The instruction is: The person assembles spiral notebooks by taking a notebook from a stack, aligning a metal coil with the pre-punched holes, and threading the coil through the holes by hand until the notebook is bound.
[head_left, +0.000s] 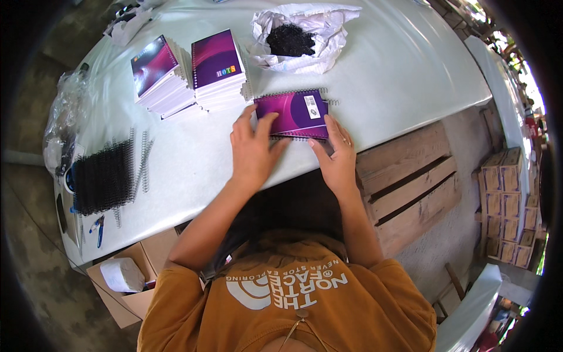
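Note:
A small pile of purple spiral notebooks [291, 117] lies near the table's front edge, a white label on the top cover. Black coils run along its far and near sides. My left hand [253, 144] grips the left end, fingers at the side and over the cover, thumb by the near edge. At the right end, my right hand [335, 149] holds the near corner, fingers along the side and thumb at the near coil. A loose coil end [333, 102] sticks out past the far right corner.
Two stacks of purple-covered pads, a left stack [155, 64] and a right stack [217, 61], stand behind. A white sack [334, 29] holds small black bits [290, 40]. Black coils [105, 176] and blue-handled pliers [100, 230] lie left. Below are a cardboard box [138, 302] and wooden pallet [410, 176].

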`<act>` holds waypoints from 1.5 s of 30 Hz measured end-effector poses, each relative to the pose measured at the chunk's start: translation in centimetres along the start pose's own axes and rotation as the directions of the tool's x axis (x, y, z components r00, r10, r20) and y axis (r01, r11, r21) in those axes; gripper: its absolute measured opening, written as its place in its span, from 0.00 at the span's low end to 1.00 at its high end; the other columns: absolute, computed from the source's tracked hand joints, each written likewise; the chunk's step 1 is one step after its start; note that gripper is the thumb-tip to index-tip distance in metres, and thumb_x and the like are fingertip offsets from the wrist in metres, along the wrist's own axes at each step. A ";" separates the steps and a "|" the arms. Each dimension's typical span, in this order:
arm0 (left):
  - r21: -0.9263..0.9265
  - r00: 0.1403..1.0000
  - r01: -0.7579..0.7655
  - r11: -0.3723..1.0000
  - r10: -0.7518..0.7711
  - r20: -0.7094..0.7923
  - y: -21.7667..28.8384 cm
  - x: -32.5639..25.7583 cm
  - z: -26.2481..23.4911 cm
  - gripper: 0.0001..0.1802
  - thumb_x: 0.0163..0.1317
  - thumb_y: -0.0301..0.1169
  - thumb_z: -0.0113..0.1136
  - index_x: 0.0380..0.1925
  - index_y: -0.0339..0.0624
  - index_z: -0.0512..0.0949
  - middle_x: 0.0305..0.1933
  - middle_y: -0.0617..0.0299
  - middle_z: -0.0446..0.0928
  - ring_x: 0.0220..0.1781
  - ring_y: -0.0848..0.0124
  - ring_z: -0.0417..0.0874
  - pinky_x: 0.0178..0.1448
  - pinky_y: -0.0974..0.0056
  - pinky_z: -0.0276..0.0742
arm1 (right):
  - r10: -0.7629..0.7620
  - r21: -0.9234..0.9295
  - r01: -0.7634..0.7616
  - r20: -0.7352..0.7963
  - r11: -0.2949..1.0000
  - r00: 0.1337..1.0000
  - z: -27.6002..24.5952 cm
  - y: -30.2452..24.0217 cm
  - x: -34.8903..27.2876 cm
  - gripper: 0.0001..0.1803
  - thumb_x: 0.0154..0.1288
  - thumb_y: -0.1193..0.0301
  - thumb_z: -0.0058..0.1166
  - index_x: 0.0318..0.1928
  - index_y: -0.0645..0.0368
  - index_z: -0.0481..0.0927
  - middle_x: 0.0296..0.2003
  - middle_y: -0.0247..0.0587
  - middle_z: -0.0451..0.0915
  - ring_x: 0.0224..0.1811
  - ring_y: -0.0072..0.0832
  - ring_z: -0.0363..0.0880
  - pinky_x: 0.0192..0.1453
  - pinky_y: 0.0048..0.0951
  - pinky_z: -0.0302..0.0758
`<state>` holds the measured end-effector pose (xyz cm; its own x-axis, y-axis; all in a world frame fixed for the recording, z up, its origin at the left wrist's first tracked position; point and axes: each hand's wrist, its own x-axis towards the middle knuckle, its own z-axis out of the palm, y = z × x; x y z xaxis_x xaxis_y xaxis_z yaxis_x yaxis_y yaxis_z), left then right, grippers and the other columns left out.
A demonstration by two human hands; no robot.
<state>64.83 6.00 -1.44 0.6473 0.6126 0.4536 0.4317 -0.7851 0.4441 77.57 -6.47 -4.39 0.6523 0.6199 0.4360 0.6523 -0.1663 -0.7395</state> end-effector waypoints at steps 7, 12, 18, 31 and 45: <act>-0.282 0.991 0.045 0.958 -0.008 0.130 -1.8 1.1 -0.7 0.22 0.50 0.31 0.69 0.46 0.43 0.75 0.59 0.49 0.66 0.50 0.54 0.78 0.49 0.59 0.76 | -0.062 0.041 0.074 -0.232 0.996 0.971 1.3 0.9 -0.9 0.22 0.41 0.75 0.72 0.40 0.60 0.79 0.44 0.47 0.79 0.48 0.38 0.77 0.52 0.34 0.73; -0.401 0.980 0.156 0.903 -0.091 0.176 -2.7 2.1 -0.8 0.17 0.53 0.30 0.66 0.43 0.39 0.78 0.56 0.47 0.73 0.50 0.54 0.79 0.51 0.59 0.76 | -0.068 0.069 0.090 -0.273 0.994 0.960 1.0 -0.3 -0.2 0.20 0.41 0.77 0.72 0.38 0.60 0.77 0.42 0.44 0.79 0.46 0.36 0.77 0.48 0.31 0.75; -0.224 0.997 -0.008 0.974 0.026 0.076 -2.7 1.5 -2.7 0.17 0.51 0.28 0.67 0.42 0.40 0.79 0.54 0.53 0.75 0.52 0.57 0.78 0.55 0.61 0.74 | -0.088 0.056 0.105 -0.248 0.993 0.965 1.4 -0.2 -0.1 0.22 0.40 0.76 0.72 0.39 0.61 0.77 0.44 0.45 0.78 0.48 0.38 0.76 0.50 0.33 0.74; 0.435 0.990 0.130 0.891 -0.143 -0.003 -8.2 9.0 -18.9 0.14 0.56 0.37 0.63 0.40 0.44 0.83 0.37 0.53 0.83 0.38 0.62 0.82 0.48 0.63 0.73 | -0.363 0.360 0.404 -0.178 0.841 0.915 2.6 -7.1 0.2 0.12 0.53 0.84 0.56 0.39 0.61 0.76 0.35 0.41 0.81 0.41 0.36 0.78 0.48 0.32 0.71; 0.316 0.974 -0.135 0.939 0.067 0.216 -9.8 11.0 -20.5 0.14 0.55 0.32 0.64 0.41 0.39 0.82 0.38 0.51 0.82 0.35 0.61 0.82 0.42 0.63 0.75 | -0.383 0.522 0.306 0.043 0.796 0.923 4.6 -8.5 -0.8 0.11 0.55 0.83 0.55 0.40 0.59 0.77 0.35 0.37 0.82 0.38 0.30 0.78 0.45 0.28 0.71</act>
<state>54.81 22.34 15.04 0.7950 0.5244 0.3050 0.5169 -0.8487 0.1118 69.74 -1.99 -0.81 0.3354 0.6688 0.6635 0.5174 0.4578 -0.7230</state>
